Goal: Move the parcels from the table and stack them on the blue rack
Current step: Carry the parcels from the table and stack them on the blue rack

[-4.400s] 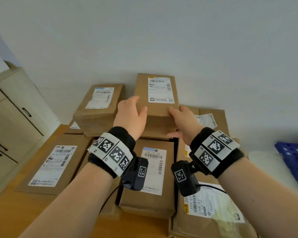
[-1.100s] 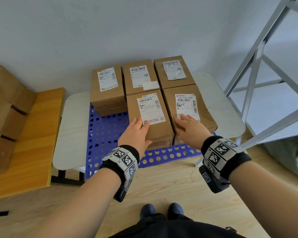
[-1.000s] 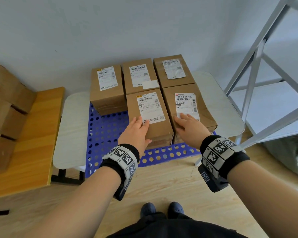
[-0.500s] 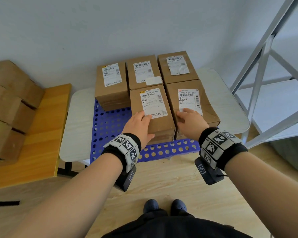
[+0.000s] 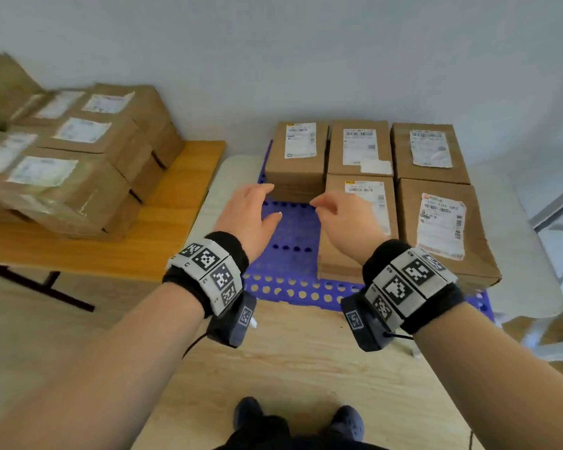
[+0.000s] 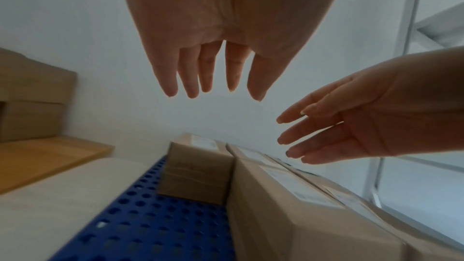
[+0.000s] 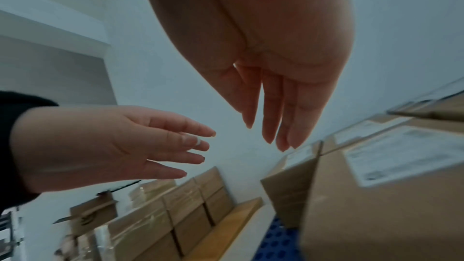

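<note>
Fingers loose and straight on the left hand (image 5: pixel 246 213) and on the right hand (image 5: pixel 345 219), both empty, hovering above a bare patch of the blue rack (image 5: pixel 290 254). Five parcels (image 5: pixel 359 147) sit on that rack, packed side by side. Off left, more parcels on the table (image 5: pixel 62 177) are stacked on the wooden table (image 5: pixel 182 196).

Front right parcel (image 5: pixel 442 228) label: "102 704 682" is printed, the middle group uncertain.
Other parcel labels: too blurred to be read.
</note>
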`<action>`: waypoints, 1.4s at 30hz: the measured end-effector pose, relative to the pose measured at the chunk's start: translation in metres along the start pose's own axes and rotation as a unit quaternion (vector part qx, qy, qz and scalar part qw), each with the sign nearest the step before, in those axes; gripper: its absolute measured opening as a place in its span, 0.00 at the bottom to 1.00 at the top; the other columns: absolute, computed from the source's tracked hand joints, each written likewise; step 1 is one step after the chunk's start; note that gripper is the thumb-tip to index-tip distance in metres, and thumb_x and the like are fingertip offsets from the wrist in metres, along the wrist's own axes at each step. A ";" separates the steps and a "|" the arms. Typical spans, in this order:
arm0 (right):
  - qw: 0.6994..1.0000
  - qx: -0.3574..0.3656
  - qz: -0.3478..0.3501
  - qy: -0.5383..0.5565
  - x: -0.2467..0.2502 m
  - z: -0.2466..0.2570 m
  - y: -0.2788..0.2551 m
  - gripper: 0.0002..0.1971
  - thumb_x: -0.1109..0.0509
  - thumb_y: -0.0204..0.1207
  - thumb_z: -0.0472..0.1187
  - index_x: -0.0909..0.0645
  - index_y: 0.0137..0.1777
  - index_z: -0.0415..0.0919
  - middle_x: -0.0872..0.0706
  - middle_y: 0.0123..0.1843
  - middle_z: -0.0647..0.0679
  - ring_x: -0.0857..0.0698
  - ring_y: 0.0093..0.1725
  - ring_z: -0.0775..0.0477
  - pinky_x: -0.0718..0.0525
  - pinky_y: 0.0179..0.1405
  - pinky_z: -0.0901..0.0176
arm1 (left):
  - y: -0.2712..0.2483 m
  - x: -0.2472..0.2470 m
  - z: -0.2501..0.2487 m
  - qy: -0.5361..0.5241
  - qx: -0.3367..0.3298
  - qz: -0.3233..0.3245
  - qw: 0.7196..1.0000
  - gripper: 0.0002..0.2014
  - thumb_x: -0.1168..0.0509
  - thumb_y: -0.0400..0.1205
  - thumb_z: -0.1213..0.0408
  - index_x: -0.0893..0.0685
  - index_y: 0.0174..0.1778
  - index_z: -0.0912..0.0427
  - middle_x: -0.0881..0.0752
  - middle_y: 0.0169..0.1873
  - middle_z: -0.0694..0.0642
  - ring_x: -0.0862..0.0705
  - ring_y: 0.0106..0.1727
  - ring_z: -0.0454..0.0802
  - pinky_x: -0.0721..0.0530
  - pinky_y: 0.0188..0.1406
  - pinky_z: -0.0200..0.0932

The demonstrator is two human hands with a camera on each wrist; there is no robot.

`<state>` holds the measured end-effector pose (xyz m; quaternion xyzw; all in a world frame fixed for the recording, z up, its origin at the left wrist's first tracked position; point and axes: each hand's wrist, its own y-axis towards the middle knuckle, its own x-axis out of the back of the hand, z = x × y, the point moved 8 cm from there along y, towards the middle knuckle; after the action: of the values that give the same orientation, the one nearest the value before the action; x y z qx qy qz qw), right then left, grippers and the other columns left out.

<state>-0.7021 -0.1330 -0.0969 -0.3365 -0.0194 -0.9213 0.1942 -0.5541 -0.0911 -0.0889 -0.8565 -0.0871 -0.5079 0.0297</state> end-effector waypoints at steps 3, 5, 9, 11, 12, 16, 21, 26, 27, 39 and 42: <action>0.999 0.038 0.017 0.005 -0.026 0.043 0.006 0.16 0.44 0.83 0.35 0.19 0.65 0.41 0.16 0.62 0.45 0.19 0.58 0.47 0.27 0.49 0.63 | -0.010 0.035 0.037 -0.008 0.025 -0.032 0.999 0.26 0.37 0.83 0.59 0.34 0.77 0.57 0.30 0.73 0.58 0.33 0.74 0.51 0.37 0.71 0.39; 0.997 0.068 0.021 0.019 -0.046 0.079 0.010 0.15 0.43 0.83 0.34 0.18 0.63 0.40 0.15 0.61 0.45 0.18 0.56 0.48 0.25 0.51 0.62 | -0.017 0.062 0.064 -0.010 0.037 -0.057 0.998 0.26 0.37 0.82 0.58 0.34 0.76 0.56 0.30 0.73 0.58 0.33 0.73 0.50 0.37 0.70 0.39; 0.992 0.114 0.014 0.051 -0.100 0.157 0.019 0.14 0.40 0.81 0.34 0.17 0.61 0.40 0.13 0.58 0.44 0.16 0.58 0.46 0.21 0.61 0.57 | -0.036 0.124 0.129 -0.014 0.053 -0.101 0.993 0.26 0.37 0.82 0.56 0.34 0.77 0.53 0.30 0.72 0.57 0.31 0.72 0.51 0.34 0.68 0.39; 0.991 0.120 0.018 0.056 -0.139 0.197 0.021 0.14 0.40 0.81 0.35 0.18 0.62 0.41 0.14 0.59 0.45 0.16 0.58 0.46 0.21 0.57 0.59 | -0.048 0.158 0.167 -0.022 0.060 -0.119 0.991 0.27 0.37 0.82 0.55 0.34 0.77 0.52 0.29 0.72 0.56 0.27 0.70 0.51 0.31 0.67 0.40; 0.990 0.125 0.019 0.058 -0.160 0.217 0.023 0.14 0.40 0.81 0.35 0.18 0.63 0.41 0.14 0.59 0.46 0.16 0.57 0.47 0.20 0.54 0.60 | -0.054 0.175 0.185 -0.023 0.060 -0.129 0.990 0.27 0.36 0.82 0.55 0.34 0.77 0.51 0.29 0.72 0.56 0.27 0.70 0.50 0.31 0.66 0.40; 0.986 0.135 0.013 0.093 -0.232 0.292 0.032 0.15 0.43 0.82 0.35 0.20 0.62 0.45 0.16 0.56 0.49 0.17 0.46 0.53 0.24 0.32 0.69 | -0.075 0.243 0.261 -0.022 0.071 -0.161 0.984 0.27 0.37 0.82 0.55 0.34 0.77 0.50 0.29 0.72 0.54 0.28 0.71 0.49 0.29 0.70 0.45; 0.983 0.147 0.028 0.107 -0.289 0.366 0.044 0.17 0.43 0.81 0.35 0.23 0.67 0.44 0.18 0.59 0.49 0.17 0.53 0.50 0.15 0.48 0.59 | -0.085 0.307 0.342 -0.021 0.099 -0.171 0.980 0.27 0.37 0.82 0.56 0.34 0.77 0.52 0.28 0.74 0.52 0.30 0.74 0.48 0.31 0.73 0.47; 0.979 0.143 0.086 0.112 -0.332 0.430 0.082 0.20 0.40 0.81 0.37 0.29 0.72 0.43 0.18 0.51 0.50 0.18 0.46 0.52 0.15 0.48 0.58 | -0.067 0.355 0.408 -0.023 0.127 -0.187 0.974 0.28 0.36 0.81 0.55 0.34 0.77 0.51 0.28 0.73 0.52 0.28 0.72 0.49 0.29 0.71 0.47; 0.979 0.140 0.099 0.110 -0.341 0.440 0.093 0.21 0.39 0.81 0.38 0.31 0.74 0.43 0.19 0.49 0.50 0.18 0.45 0.52 0.14 0.49 0.55 | -0.060 0.364 0.421 -0.030 0.134 -0.189 0.972 0.28 0.36 0.81 0.55 0.34 0.77 0.52 0.27 0.73 0.52 0.27 0.72 0.49 0.28 0.71 0.48; 0.966 0.109 0.140 0.187 -0.427 0.557 0.236 0.33 0.33 0.77 0.43 0.41 0.80 0.43 0.23 0.65 0.48 0.21 0.59 0.49 0.19 0.58 0.51 | 0.042 0.470 0.549 -0.034 0.188 -0.229 0.955 0.29 0.36 0.81 0.56 0.35 0.78 0.56 0.27 0.73 0.55 0.26 0.70 0.51 0.29 0.66 0.42; 0.968 0.074 0.141 0.194 -0.448 0.565 0.264 0.34 0.33 0.78 0.43 0.44 0.81 0.43 0.26 0.70 0.45 0.23 0.64 0.46 0.20 0.63 0.49 | 0.069 0.476 0.581 -0.062 0.196 -0.219 0.954 0.29 0.35 0.82 0.58 0.36 0.78 0.57 0.28 0.74 0.57 0.27 0.72 0.52 0.29 0.71 0.46</action>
<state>0.0547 -0.1282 0.0338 -0.1357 -0.0019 -0.9282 0.3463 0.1838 -0.0208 0.0497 -0.8232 -0.3723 -0.4212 0.0795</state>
